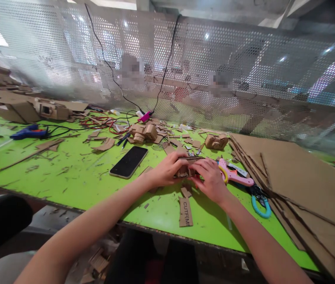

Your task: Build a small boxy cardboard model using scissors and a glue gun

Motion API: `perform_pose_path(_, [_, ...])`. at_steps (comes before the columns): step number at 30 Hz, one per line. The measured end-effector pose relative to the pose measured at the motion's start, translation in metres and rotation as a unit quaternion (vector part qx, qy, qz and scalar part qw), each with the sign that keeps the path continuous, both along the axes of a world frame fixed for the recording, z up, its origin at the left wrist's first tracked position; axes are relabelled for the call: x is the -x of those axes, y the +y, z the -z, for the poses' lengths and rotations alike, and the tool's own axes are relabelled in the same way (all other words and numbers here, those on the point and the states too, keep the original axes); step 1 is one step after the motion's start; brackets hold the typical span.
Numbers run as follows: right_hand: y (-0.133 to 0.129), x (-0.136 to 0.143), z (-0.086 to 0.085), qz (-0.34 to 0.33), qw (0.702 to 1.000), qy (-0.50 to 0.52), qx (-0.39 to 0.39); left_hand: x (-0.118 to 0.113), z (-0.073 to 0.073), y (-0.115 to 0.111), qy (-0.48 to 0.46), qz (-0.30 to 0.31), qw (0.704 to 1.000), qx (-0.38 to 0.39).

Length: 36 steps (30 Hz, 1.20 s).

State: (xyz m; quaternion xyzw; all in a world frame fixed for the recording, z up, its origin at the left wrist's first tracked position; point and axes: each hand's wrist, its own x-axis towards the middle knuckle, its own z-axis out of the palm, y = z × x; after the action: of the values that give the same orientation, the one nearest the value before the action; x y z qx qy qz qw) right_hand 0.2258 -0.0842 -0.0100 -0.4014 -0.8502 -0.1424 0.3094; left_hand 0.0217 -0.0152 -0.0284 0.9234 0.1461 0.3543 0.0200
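Note:
A small cardboard piece (183, 171) is held between both hands above the green table. My left hand (167, 169) has its fingers wrapped round the left and top side of it. From the right, my right hand (210, 177) presses its fingers on the other end. A cardboard strip with printed letters (185, 212) and a smaller scrap lie below the hands. The black phone (129, 162) rests to the left of my left hand. Just beyond my right hand is a pink glue gun (237, 176), with scissors with a turquoise handle (260, 205) beside it.
Large cardboard sheets (309, 177) cover the right side of the green table (75, 177). Cardboard camera models (144, 133) and scraps lie behind the hands. A blue glue gun (30, 132) is at the left. Cables run up a perforated screen (185, 71).

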Motion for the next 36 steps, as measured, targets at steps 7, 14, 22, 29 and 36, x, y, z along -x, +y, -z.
perform_pose_path(7, [0.001,0.0,0.003,0.006,1.0,0.012,-0.009,-0.001,-0.002,-0.001,-0.006,0.004,1.0,0.01])
perform_pose_path(14, [0.003,0.001,0.009,0.01,0.999,0.032,-0.025,-0.001,-0.002,0.002,-0.004,-0.007,0.999,0.035])
perform_pose_path(22, [0.006,0.0,0.012,0.004,0.999,0.045,-0.011,-0.003,0.011,0.01,-0.123,0.0,0.971,0.204])
perform_pose_path(29, [0.011,0.001,0.012,0.026,1.0,0.006,0.017,0.002,0.001,0.011,-0.112,0.005,0.919,0.379])
perform_pose_path(36, [0.019,0.008,0.012,0.041,0.999,-0.027,0.02,0.005,0.016,0.029,-0.098,-0.022,0.944,0.314])
